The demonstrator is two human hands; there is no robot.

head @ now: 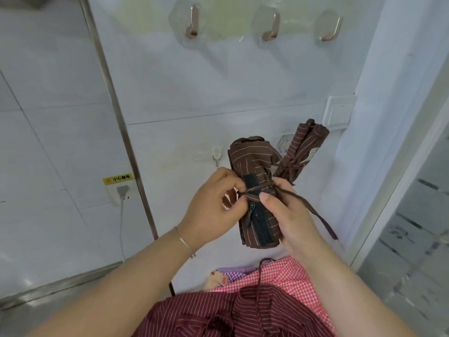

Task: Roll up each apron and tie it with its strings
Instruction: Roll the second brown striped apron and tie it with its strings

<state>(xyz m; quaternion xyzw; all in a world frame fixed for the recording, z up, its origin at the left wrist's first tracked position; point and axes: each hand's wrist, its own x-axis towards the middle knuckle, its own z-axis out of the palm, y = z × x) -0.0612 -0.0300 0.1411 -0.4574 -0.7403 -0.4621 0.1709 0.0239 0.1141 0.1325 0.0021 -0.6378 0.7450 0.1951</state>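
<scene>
The rolled apron [255, 188] sits between both hands. The left hand [213, 203] pinches its string [252, 196]; the right hand [286, 215] grips the roll. A second tied roll [303, 152] sticks up behind it, making two.

Matt striped cloth apron roll [256, 171], shiny metal hooks [193, 24], glossy wall tiles [60, 132].

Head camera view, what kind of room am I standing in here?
Probably a staff or utility corner of a kitchen or shop: white tiled wall, a row of metal hooks for hanging, a wall socket under a yellow warning sticker, and aprons piled below.
</scene>
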